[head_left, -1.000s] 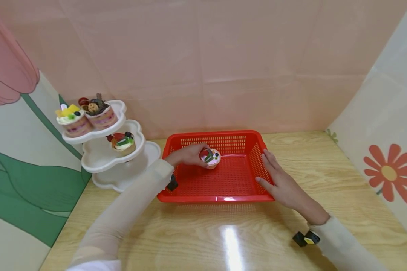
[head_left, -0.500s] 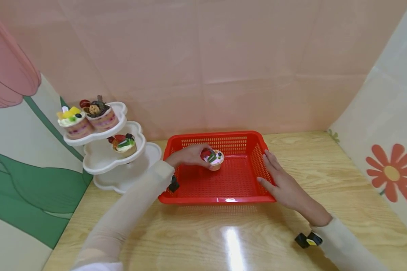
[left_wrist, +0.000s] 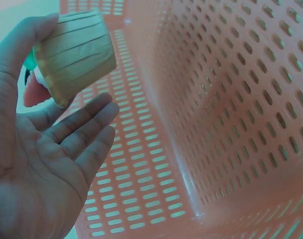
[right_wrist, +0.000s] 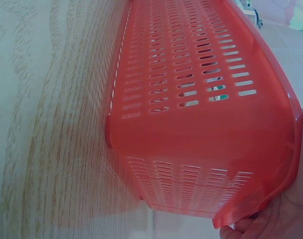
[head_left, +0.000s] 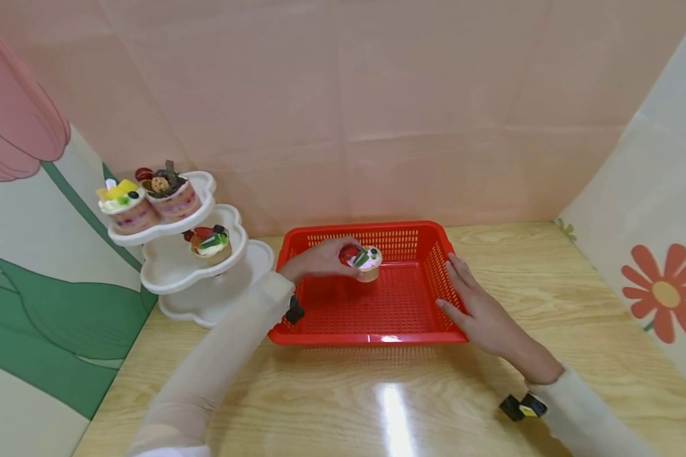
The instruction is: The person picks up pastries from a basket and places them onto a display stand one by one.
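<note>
My left hand [head_left: 322, 258] is over the inside of a red plastic basket [head_left: 368, 338]. It pinches a toy cupcake [head_left: 369, 271] between thumb and forefinger, while the other fingers stay loosely extended. White cream, a strawberry and green pieces top the cupcake. From the left wrist, its pleated tan cup [left_wrist: 79, 52] shows tilted, apart from the basket's slotted wall. At the basket's right side, my right hand [head_left: 483, 317] rests on the rim with fingers straight and thumb spread. Only part of the right hand [right_wrist: 285, 216] appears in the right wrist view, beside the basket's rim.
On the left stands a white three-tier stand [head_left: 171, 270]. Its top tier bears a fruit-topped dessert cup [head_left: 130, 209] and a chocolate-topped one [head_left: 171, 193]. Another cupcake [head_left: 210, 246] sits on the middle tier. A pink backdrop [head_left: 434, 114] rises behind the wooden table [head_left: 320, 406].
My left hand has shifted slightly right, and lately a little up, with the cupcake pinched in it. The right hand keeps its place on the basket's rim.
</note>
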Available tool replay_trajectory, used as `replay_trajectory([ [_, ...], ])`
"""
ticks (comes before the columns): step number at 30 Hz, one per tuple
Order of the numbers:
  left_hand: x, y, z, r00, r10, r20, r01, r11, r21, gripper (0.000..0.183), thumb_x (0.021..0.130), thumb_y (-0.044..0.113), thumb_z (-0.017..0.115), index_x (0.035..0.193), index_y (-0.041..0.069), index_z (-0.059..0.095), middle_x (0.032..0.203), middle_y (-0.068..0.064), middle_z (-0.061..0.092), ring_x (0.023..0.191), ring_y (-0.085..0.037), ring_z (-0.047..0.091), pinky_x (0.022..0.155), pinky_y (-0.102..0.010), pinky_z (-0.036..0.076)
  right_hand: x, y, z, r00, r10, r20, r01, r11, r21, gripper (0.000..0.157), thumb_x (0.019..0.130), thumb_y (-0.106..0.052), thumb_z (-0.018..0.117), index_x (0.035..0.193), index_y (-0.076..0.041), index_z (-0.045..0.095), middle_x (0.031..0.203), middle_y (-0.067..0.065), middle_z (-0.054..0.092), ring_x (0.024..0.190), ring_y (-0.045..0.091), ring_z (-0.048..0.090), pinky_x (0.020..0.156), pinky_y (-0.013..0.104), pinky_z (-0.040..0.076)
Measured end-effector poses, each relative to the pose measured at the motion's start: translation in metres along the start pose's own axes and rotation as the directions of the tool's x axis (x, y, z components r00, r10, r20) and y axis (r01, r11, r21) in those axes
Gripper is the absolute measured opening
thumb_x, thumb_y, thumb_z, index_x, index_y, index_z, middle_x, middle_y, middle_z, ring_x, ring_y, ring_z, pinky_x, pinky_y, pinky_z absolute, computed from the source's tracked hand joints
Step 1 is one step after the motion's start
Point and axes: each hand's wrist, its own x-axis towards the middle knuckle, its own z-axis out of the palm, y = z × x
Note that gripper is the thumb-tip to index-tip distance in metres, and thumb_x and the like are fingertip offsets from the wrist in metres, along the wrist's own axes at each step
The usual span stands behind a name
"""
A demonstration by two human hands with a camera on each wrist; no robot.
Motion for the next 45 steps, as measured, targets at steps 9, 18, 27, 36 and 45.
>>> replay_trajectory([
  [9, -0.006, 0.006, -0.005, 0.995, -0.023, -0.096, 0.022, 1.000, -0.016, 0.063, 0.079, 0.048, 0.083, 0.130, 0.025, 0.056, 0.125, 0.004, 0.059, 0.113, -0.018, 0.055, 0.094, -0.037, 0.053, -0.001, -0.003, -0.001, 1.000, 0.005, 0.011, -0.005, 1.000, 0.004, 0.080, 0.103, -0.037, 0.057, 0.160, 0.001, 0.016, 0.170, 0.011, 0.002, 0.154, 0.040, 0.010, 0.101, 0.066, 0.042],
  [18, -0.013, 0.010, -0.009, 0.983, 0.018, -0.182, -0.033, 0.996, -0.080, 0.060, 0.083, 0.040, 0.082, 0.133, 0.019, 0.055, 0.124, 0.001, 0.061, 0.113, -0.018, 0.057, 0.099, -0.038, 0.051, -0.003, -0.001, 0.001, 1.000, 0.000, 0.008, 0.000, 1.000, 0.003, 0.079, 0.102, -0.033, 0.059, 0.160, 0.001, 0.016, 0.170, 0.012, 0.003, 0.154, 0.039, 0.010, 0.101, 0.065, 0.043],
  [27, -0.022, 0.012, -0.011, 0.976, -0.022, -0.215, 0.001, 0.995, -0.098, 0.065, 0.082, 0.038, 0.082, 0.136, 0.020, 0.051, 0.128, -0.002, 0.058, 0.116, -0.021, 0.055, 0.098, -0.039, 0.052, -0.002, 0.000, 0.000, 1.000, 0.009, 0.008, -0.009, 1.000, 0.003, 0.080, 0.102, -0.034, 0.059, 0.161, -0.001, 0.015, 0.171, 0.011, 0.002, 0.153, 0.041, 0.012, 0.100, 0.065, 0.044],
  [36, -0.034, 0.013, -0.011, 0.961, 0.013, -0.276, -0.055, 0.988, -0.147, 0.061, 0.081, 0.038, 0.085, 0.131, 0.017, 0.057, 0.123, -0.003, 0.063, 0.114, -0.021, 0.059, 0.098, -0.039, 0.052, -0.002, 0.002, 0.001, 1.000, -0.001, -0.001, 0.001, 1.000, 0.005, 0.079, 0.102, -0.032, 0.060, 0.160, -0.001, 0.016, 0.170, 0.011, 0.003, 0.153, 0.040, 0.011, 0.100, 0.065, 0.043],
  [45, -0.048, 0.024, -0.018, 0.946, 0.045, -0.322, -0.068, 0.996, -0.060, 0.060, 0.081, 0.033, 0.084, 0.131, 0.017, 0.056, 0.120, -0.005, 0.064, 0.109, -0.024, 0.061, 0.093, -0.038, 0.053, -0.001, 0.003, 0.003, 1.000, -0.004, -0.011, 0.004, 1.000, -0.002, 0.079, 0.102, -0.034, 0.059, 0.160, -0.001, 0.017, 0.170, 0.011, 0.004, 0.152, 0.042, 0.015, 0.096, 0.064, 0.047],
])
